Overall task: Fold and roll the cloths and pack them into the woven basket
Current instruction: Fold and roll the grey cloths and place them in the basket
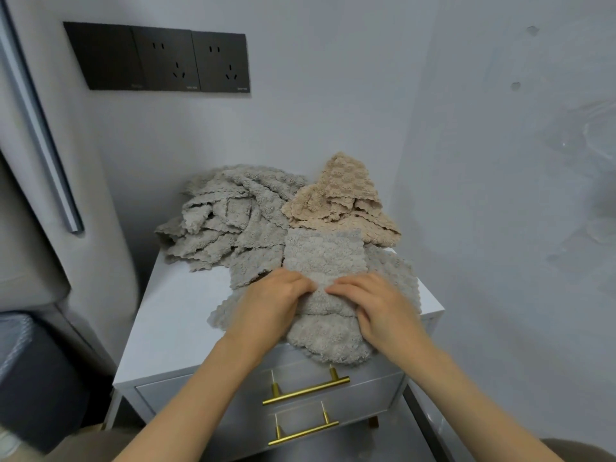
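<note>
Item under work: one grey cloth point(325, 258), lying lengthwise on the counter point(176, 321), directly beneath and between my two hands. Its near end hangs over the counter's front edge, below my wrists; its far end lies flat beyond my fingertips.

My left hand point(273, 301) has its fingers curled over a raised ridge of the fabric. My right hand point(373, 305) meets it fingertip to fingertip, fingers bent over the same ridge; both thumbs are hidden. Both hands are closed narrowly on the cloth. Judgement: the ridge is the start of a roll or fold, and the hands sit side by side to keep it even across the width.

A second grey cloth lies flat under the first, showing to either side of my hands. Beyond my left hand is a loose heap of grey cloths point(230, 221), unfolded. Beyond my right hand a beige cloth point(343, 201) is bunched against the wall, touching the heap.

Below my forearms the drawer fronts carry two brass handles point(306, 390). Far beyond my left hand, wall sockets point(160, 58).

The woven basket is not in view. Judgement: task at an early stage; no finished roll visible.
</note>
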Demonstrator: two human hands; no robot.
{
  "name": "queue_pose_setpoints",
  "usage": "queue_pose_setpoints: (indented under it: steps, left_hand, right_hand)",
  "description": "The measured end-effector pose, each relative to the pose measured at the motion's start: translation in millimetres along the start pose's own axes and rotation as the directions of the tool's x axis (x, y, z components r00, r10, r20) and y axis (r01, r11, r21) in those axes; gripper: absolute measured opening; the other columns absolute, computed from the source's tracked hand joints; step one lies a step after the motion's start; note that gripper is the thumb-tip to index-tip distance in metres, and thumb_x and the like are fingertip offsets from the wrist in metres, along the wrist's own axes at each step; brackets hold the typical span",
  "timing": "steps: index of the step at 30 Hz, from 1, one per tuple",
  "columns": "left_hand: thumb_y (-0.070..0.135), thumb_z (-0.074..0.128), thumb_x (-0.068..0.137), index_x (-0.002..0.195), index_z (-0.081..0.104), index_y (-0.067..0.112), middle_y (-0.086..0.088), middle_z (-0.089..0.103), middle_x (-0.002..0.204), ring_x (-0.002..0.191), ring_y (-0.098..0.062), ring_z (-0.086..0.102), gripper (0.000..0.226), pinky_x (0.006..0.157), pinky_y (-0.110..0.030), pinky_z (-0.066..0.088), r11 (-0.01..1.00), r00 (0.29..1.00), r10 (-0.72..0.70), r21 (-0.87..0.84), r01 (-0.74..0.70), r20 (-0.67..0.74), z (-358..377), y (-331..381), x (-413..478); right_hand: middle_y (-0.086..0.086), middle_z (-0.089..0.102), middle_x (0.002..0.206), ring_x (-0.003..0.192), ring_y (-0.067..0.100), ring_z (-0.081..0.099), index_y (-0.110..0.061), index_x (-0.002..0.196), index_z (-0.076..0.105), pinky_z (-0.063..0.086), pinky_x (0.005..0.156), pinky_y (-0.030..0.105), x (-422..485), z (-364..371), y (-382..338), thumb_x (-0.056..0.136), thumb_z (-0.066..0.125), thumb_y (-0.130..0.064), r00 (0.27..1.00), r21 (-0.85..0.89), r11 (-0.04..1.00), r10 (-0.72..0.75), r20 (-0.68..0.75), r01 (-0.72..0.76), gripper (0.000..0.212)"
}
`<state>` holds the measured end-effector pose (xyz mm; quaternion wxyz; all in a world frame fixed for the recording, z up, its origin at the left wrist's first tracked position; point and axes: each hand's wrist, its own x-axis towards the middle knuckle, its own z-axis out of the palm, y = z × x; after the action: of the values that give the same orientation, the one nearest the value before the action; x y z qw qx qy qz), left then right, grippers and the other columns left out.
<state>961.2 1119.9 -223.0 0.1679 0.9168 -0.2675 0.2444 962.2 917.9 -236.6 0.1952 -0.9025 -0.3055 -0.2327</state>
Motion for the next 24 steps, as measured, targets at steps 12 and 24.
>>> queue_pose_setpoints:
  steps: [12, 24]
  left_hand:
    - [0.010, 0.063, 0.077, 0.129, 0.059, 0.030, 0.018, 0.058, 0.129, 0.098, -0.003, 0.057, 0.056, 0.075, 0.005, 0.029, 0.986, 0.964, -0.122, -0.084, 0.145, 0.238, -3, -31, -3]
    - [0.023, 0.051, 0.094, 0.069, 0.051, 0.009, 0.002, 0.048, 0.058, 0.046, -0.003, 0.039, 0.029, 0.047, -0.017, 0.033, 0.683, 0.844, -0.456, -0.496, 0.536, 0.284, -4, -29, 1]
  right_hand:
    - [-0.015, 0.034, 0.151, 0.140, 0.009, 0.030, -0.032, 0.148, 0.031, 0.015, 0.118, 0.025, -10, -8, 19, 0.097, 0.045, -0.025, 0.962, -0.110, 0.988, 0.134, 0.239, -0.110, 0.054]
    - [-0.022, 0.053, 0.053, 0.052, -0.007, 0.047, -0.032, 0.074, 0.053, 0.034, 0.054, 0.009, 3, -24, 19, 0.096, 0.054, -0.025, 0.867, 0.505, 0.710, 0.458, 0.199, -0.491, 0.024]
